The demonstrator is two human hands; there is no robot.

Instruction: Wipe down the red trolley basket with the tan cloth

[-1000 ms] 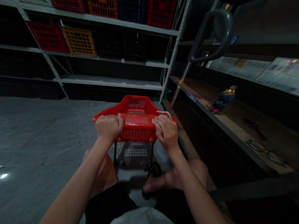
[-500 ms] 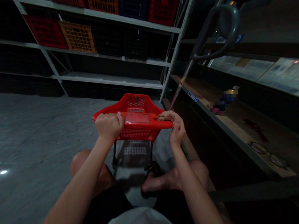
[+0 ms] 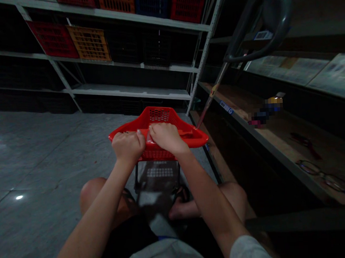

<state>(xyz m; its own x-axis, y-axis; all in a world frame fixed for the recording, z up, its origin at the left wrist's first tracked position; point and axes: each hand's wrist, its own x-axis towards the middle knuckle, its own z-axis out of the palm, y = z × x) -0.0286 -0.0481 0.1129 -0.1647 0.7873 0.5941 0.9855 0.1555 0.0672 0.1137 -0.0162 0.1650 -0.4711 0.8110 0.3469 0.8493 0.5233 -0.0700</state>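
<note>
A small red plastic shopping cart (image 3: 200, 139) stands before me between my legs. My left hand (image 3: 128, 146) is closed around the left part of its handle, thumb on top. At the middle of the handle, beside my left hand, lies my right hand (image 3: 165, 137), palm down with curled fingers. It covers most of the clear label panel (image 3: 149, 136). The tan cloth seen in my right hand a moment earlier is hidden beneath it now, and nowhere else does it show.
Ahead stands a white metal rack (image 3: 130, 90) with red, blue, orange and yellow crates (image 3: 89, 43). To the right, a wooden shelf (image 3: 279, 129) holds glasses (image 3: 322, 175) and a blurred-out item (image 3: 265, 110). A grey loop handle on a pole (image 3: 232, 58) leans there.
My right hand has slid left from the right end of the handle to its middle. My left hand keeps its grip. The view has shifted slightly.
</note>
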